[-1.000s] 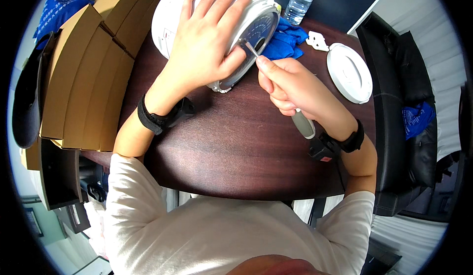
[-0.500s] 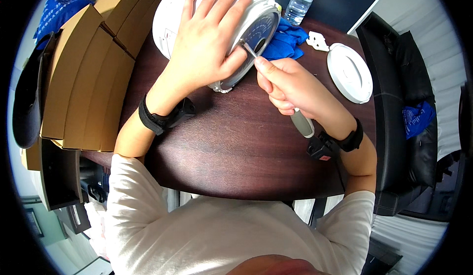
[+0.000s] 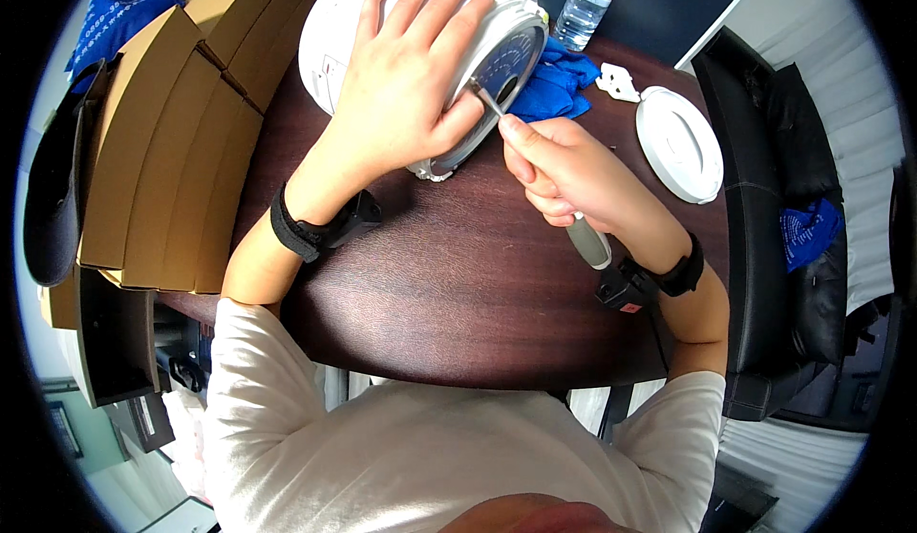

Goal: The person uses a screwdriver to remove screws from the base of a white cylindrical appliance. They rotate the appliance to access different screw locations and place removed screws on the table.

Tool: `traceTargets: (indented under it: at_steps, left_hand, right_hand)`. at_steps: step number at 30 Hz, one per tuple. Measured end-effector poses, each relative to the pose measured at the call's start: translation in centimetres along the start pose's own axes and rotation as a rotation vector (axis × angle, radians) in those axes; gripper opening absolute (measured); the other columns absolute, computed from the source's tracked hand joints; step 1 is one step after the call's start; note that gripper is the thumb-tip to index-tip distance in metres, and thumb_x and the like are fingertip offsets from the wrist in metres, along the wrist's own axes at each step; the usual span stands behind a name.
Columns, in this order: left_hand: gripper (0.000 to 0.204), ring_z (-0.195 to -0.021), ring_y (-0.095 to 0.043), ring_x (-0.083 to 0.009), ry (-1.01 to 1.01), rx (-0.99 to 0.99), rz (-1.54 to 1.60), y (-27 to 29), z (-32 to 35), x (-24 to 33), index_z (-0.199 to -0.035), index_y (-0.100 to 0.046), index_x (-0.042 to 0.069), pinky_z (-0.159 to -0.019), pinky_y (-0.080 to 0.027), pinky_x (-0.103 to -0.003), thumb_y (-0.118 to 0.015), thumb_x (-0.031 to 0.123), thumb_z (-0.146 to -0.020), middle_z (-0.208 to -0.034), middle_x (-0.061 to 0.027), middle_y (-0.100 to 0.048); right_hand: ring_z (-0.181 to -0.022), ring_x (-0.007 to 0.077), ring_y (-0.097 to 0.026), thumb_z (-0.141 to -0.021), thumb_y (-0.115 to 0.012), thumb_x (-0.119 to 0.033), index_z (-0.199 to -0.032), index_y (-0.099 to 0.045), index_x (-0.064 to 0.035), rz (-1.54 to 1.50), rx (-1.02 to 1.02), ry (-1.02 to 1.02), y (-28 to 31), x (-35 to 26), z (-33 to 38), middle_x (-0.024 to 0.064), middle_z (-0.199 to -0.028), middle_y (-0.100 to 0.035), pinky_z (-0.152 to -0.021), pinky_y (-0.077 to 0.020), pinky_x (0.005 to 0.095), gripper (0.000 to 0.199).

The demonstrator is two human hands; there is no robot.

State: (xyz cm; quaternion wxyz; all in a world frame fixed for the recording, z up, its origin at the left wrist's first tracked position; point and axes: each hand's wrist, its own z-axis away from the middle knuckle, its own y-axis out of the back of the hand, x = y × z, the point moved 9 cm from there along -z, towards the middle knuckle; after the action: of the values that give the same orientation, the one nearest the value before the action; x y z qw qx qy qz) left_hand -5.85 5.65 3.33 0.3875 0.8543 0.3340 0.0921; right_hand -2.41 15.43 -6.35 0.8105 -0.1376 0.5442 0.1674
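Observation:
A white rounded appliance (image 3: pixel 330 31) lies on its side at the far middle of the table, its round underside with a grey-blue vented plate (image 3: pixel 511 60) facing right. My left hand (image 3: pixel 406 84) rests on its white shell with the fingers spread flat, and the thumb bends over the rim toward the plate. My right hand (image 3: pixel 564 165) is closed around a screwdriver (image 3: pixel 589 245) with a grey handle. The metal shaft points up and left at the plate's edge, beside my left thumb. The tip's exact contact is hard to make out.
Cardboard boxes (image 3: pixel 181 151) line the left side. Right of the appliance lie a blue cloth (image 3: pixel 556 82), a small white bracket (image 3: pixel 618 82) and a round white cover (image 3: pixel 680 146). A water bottle (image 3: pixel 587 3) stands behind. A black sofa (image 3: pixel 783 246) is on the right.
Very little differs. The appliance and both hands appear shifted slightly to the right, while the screwdriver stays at the plate's edge.

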Motion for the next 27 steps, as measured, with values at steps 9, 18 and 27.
traceTargets:
  at_steps: [9, 18, 27]
  left_hand:
    - [0.071, -0.133, -0.038, -0.0361, -0.001, 0.013, 0.017, 0.0, 0.1, 0.0, -0.136, -0.045, 0.008, -0.11, -0.023, -0.056, -0.057, 0.025, -0.068, -0.14, -0.0155, -0.045]
    - [0.071, -0.132, -0.039, -0.0363, 0.001, 0.001, 0.009, -0.1, 0.0, 0.1, -0.136, -0.045, 0.007, -0.11, -0.023, -0.056, -0.057, 0.023, -0.067, -0.139, -0.0155, -0.046]
    - [0.07, -0.132, -0.038, -0.0361, 0.032, 0.009, 0.02, -0.3, 0.5, -0.7, -0.135, -0.045, 0.007, -0.109, -0.023, -0.056, -0.057, 0.024, -0.068, -0.139, -0.015, -0.045]
  right_hand:
    - [-0.034, 0.0043, -0.028, -0.101, -0.04, -0.047, -0.07, -0.042, -0.0105, 0.009, 0.001, -0.005, 0.2, 0.0, -0.1, -0.0071, -0.046, -0.029, -0.034, -0.0261, 0.0228, 0.048]
    - [-0.047, 0.0254, -0.058, -0.089, -0.061, -0.033, -0.07, -0.06, -0.0084, 1.616, 0.702, 0.811, -0.3, -7.9, 3.8, 0.0103, -0.052, -0.056, -0.046, -0.0449, 0.0358, 0.032]
    - [-0.047, 0.026, -0.056, -0.091, -0.061, -0.03, -0.074, -0.06, -0.0017, 0.992, 0.568, 0.681, 2.1, -7.6, 3.4, 0.013, -0.054, -0.055, -0.047, -0.0403, 0.0344, 0.033]
